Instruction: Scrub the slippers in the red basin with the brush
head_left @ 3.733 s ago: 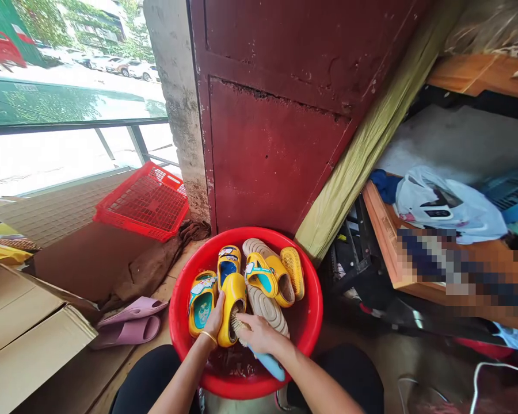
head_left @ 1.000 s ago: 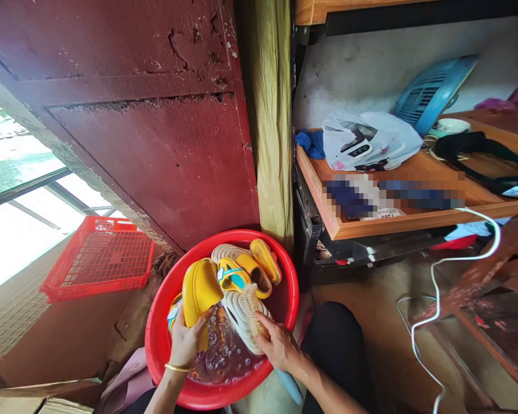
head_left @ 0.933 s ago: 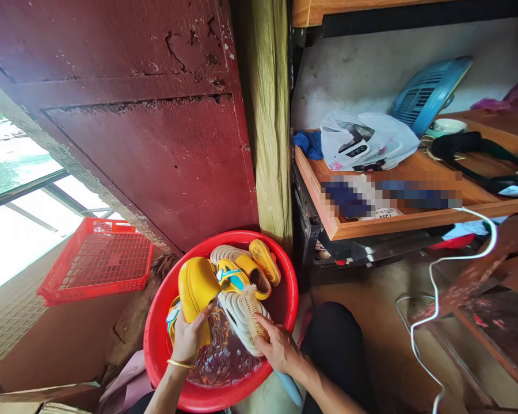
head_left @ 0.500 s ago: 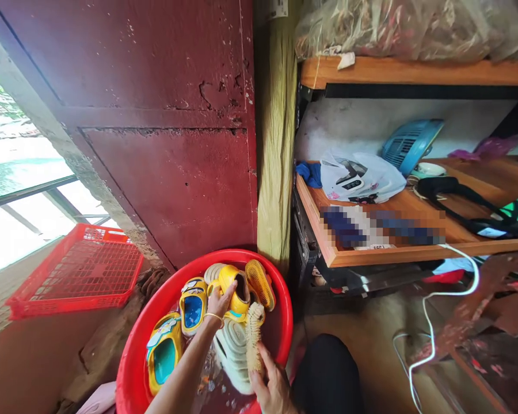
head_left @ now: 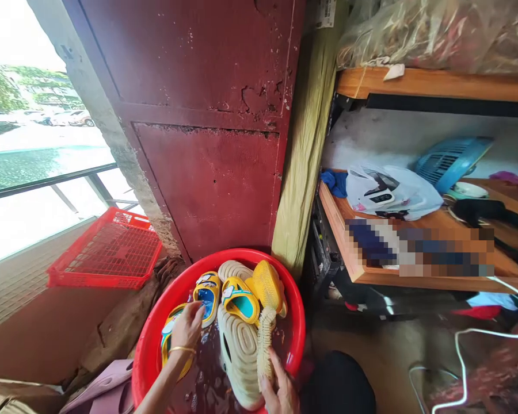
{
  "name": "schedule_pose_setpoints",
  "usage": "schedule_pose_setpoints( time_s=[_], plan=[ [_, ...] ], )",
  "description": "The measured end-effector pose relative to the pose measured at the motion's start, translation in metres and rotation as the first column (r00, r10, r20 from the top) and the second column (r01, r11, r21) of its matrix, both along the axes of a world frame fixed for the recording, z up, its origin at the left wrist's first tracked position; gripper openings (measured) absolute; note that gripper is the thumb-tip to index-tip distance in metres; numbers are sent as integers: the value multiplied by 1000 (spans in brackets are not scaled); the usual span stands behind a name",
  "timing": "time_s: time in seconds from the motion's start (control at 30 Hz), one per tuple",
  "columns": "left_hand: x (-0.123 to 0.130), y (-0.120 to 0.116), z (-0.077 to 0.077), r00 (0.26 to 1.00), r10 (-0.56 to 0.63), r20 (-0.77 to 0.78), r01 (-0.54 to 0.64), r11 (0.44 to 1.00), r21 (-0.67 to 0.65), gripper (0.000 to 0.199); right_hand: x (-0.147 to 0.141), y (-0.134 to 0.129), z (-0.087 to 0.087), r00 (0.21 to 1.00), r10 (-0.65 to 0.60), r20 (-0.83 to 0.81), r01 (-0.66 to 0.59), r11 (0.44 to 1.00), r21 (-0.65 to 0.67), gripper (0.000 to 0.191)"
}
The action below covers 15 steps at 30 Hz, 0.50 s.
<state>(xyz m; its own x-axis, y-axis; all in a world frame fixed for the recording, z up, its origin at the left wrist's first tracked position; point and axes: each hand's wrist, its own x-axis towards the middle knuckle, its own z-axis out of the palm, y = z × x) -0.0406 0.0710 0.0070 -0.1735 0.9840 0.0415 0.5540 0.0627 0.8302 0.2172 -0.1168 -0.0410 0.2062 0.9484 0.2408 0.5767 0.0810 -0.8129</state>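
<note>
A red basin (head_left: 301,322) holds water and several shoes. My left hand (head_left: 188,325) is over its left side, fingers loosely apart with nothing seen in them. It is nearest to a yellow clog with a blue inside (head_left: 208,292) and partly covers another yellow clog (head_left: 167,328). My right hand (head_left: 280,384) grips a pale-bristled scrubbing brush (head_left: 265,333), held upright at the basin's near right. Beside the brush lies a cream shoe (head_left: 242,351), sole up. A yellow clog with a teal inside (head_left: 242,303) rests above it, next to a sole-up yellow clog (head_left: 267,284).
A red plastic crate (head_left: 112,247) stands left of the basin. Mauve slippers (head_left: 103,385) lie at the lower left. Behind is a maroon door (head_left: 207,190). At right, a wooden shelf (head_left: 371,275) carries a white bag (head_left: 388,192) and a blue fan (head_left: 451,164); a white cable hangs down.
My left hand has let go of a yellow clog and moved left and nearer to me. My right hand still holds the brush. The view has shifted left.
</note>
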Motion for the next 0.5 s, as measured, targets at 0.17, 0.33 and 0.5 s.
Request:
schedule_pose_setpoints(
  time_s=[0.17,0.33,0.5],
  plan=[
    [-54,-33,-34,967,63,-246,-93,989,-111,38,1,8,-22,997,56,-45,-55,998,23,51],
    [-31,-40,-63,929,-12,-370,-36,992,-122,44,1,14,-29,993,117,-10,-117,993,4,51],
    [-24,-40,-65,932,-43,-361,7,995,-100,35,-7,11,-23,997,50,53,-48,998,-40,54]
  ],
)
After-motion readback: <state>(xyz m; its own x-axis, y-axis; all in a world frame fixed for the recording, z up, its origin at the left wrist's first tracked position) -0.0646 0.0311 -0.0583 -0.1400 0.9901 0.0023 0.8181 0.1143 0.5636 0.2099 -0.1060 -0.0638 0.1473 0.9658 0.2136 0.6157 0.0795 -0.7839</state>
